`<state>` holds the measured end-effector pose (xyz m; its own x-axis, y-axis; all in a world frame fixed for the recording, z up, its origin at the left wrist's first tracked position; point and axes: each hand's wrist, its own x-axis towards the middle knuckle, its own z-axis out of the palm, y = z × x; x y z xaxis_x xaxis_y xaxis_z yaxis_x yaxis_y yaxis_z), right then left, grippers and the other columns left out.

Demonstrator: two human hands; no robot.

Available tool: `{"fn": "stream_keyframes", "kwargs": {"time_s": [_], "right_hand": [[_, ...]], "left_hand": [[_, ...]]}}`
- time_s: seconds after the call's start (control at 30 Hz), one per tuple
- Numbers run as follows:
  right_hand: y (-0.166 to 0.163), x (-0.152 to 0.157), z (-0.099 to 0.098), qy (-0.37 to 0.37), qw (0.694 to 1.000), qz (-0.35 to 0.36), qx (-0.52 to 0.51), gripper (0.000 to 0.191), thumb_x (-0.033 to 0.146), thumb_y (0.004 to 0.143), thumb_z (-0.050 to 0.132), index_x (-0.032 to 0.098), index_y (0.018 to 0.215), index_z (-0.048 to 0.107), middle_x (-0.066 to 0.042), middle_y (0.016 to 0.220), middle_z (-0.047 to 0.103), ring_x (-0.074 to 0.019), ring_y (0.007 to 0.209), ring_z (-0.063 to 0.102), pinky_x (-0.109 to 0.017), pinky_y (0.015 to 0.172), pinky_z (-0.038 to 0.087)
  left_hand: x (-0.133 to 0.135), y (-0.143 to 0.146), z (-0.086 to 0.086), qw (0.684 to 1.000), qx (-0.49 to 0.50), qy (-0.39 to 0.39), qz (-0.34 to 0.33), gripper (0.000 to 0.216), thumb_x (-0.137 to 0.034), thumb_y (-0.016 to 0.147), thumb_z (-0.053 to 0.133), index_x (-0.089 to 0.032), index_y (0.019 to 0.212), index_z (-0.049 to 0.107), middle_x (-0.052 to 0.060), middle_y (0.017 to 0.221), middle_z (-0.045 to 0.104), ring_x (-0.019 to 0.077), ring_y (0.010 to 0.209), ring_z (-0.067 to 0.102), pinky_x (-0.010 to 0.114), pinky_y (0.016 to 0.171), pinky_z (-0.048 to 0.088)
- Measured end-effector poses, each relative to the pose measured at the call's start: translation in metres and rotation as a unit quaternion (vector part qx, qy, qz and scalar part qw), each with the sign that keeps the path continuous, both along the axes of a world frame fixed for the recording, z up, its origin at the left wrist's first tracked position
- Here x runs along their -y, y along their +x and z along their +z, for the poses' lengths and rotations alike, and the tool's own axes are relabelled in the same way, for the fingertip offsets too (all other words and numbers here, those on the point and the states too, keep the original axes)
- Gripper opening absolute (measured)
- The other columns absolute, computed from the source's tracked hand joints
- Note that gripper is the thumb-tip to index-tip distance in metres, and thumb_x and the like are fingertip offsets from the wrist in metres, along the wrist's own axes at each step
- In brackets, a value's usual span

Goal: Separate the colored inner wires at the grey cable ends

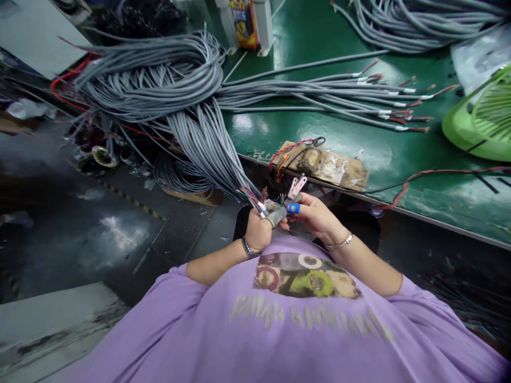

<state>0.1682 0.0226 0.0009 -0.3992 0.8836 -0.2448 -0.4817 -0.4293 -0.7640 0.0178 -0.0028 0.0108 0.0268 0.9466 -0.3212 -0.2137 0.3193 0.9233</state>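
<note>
At frame centre, cable ends (262,208) are clasped in the left hand (258,230); whether anything is gripped by the right hand (319,219) cannot be told. The ends could be tugged loose by the grey bundle (151,80) sagging from upper left.

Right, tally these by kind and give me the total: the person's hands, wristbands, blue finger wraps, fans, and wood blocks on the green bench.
Hands: 2
Wristbands: 2
Blue wrap: 1
Fan: 1
Wood block: 1
Total: 7
</note>
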Motion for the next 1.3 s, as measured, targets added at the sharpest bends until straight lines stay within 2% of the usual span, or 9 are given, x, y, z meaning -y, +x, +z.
{"fn": "stream_keyframes", "kwargs": {"time_s": [0.17,0.3,0.43,0.53,0.7,0.83,1.03,1.3], "right_hand": [[-0.001,0.005,-0.001,0.004,1.000,-0.001,-0.009,0.028,0.032,0.064,0.087,0.018,0.077,0.067,0.000,0.067,0.070,-0.0133,0.056,0.061,-0.027,0.054,0.049],[0.012,-0.001,-0.013,-0.009,1.000,0.010,-0.010,0.033,0.034,0.060,0.090,0.018,0.082,0.072,-0.001,0.072,0.070,-0.0108,0.060,0.059,-0.025,0.059,0.051],[0.018,-0.016,-0.020,-0.070,0.996,-0.034,-0.054,0.047,0.063,0.067,0.079,0.019,0.081,0.070,-0.001,0.073,0.068,-0.0109,0.061,0.058,-0.026,0.060,0.054],[0.009,-0.024,-0.016,-0.061,0.995,-0.067,-0.048,0.057,0.075,0.075,0.064,0.020,0.085,0.070,-0.003,0.075,0.068,-0.0118,0.061,0.057,-0.026,0.058,0.051],[-0.009,-0.028,-0.007,-0.048,0.989,-0.128,-0.061,0.051,0.068,0.069,0.076,0.019,0.078,0.067,0.001,0.069,0.065,-0.0105,0.060,0.055,-0.024,0.055,0.046],[-0.014,-0.028,-0.005,-0.055,0.983,-0.161,-0.074,0.045,0.062,0.071,0.078,0.018,0.075,0.068,0.001,0.068,0.065,-0.0093,0.057,0.053,-0.024,0.055,0.045],[-0.014,-0.027,-0.006,-0.069,0.981,-0.162,-0.080,0.046,0.063,0.069,0.079,0.019,0.080,0.070,0.001,0.072,0.069,-0.0093,0.059,0.056,-0.022,0.055,0.046],[-0.015,-0.024,-0.005,-0.090,0.980,-0.155,-0.083,0.044,0.062,0.070,0.079,0.019,0.079,0.070,0.001,0.074,0.070,-0.0100,0.059,0.056,-0.023,0.052,0.042]], "left_hand": [[-0.001,0.001,0.006,0.998,0.029,-0.017,0.050,0.039,-0.043,0.060,0.083,-0.017,0.072,0.056,-0.003,0.055,0.062,0.0114,0.045,0.061,0.023,0.048,0.053],[-0.001,0.002,0.014,0.998,0.036,-0.010,0.055,0.042,-0.045,0.059,0.083,-0.017,0.072,0.054,-0.004,0.054,0.060,0.0100,0.043,0.059,0.021,0.045,0.050],[-0.001,0.005,0.018,0.998,0.038,0.002,0.041,0.040,-0.044,0.061,0.082,-0.018,0.071,0.053,-0.004,0.056,0.062,0.0100,0.043,0.059,0.020,0.044,0.048],[-0.002,0.009,0.018,0.998,0.043,0.013,0.032,0.039,-0.043,0.062,0.082,-0.018,0.071,0.053,-0.004,0.055,0.062,0.0100,0.042,0.059,0.020,0.044,0.049],[-0.004,0.013,0.014,0.999,0.030,0.015,0.027,0.037,-0.044,0.066,0.080,-0.018,0.072,0.055,-0.003,0.057,0.064,0.0117,0.044,0.062,0.020,0.043,0.048],[-0.004,0.012,0.008,1.000,0.016,0.015,0.023,0.036,-0.044,0.068,0.079,-0.017,0.071,0.056,-0.002,0.057,0.065,0.0121,0.045,0.062,0.020,0.043,0.048],[-0.004,0.009,0.001,1.000,-0.005,0.001,0.005,0.037,-0.045,0.066,0.080,-0.017,0.069,0.057,-0.001,0.055,0.064,0.0123,0.044,0.062,0.022,0.044,0.050],[-0.004,0.009,0.003,1.000,-0.002,0.006,-0.001,0.037,-0.044,0.065,0.081,-0.016,0.067,0.057,-0.002,0.055,0.063,0.0114,0.043,0.060,0.022,0.044,0.052]]}}
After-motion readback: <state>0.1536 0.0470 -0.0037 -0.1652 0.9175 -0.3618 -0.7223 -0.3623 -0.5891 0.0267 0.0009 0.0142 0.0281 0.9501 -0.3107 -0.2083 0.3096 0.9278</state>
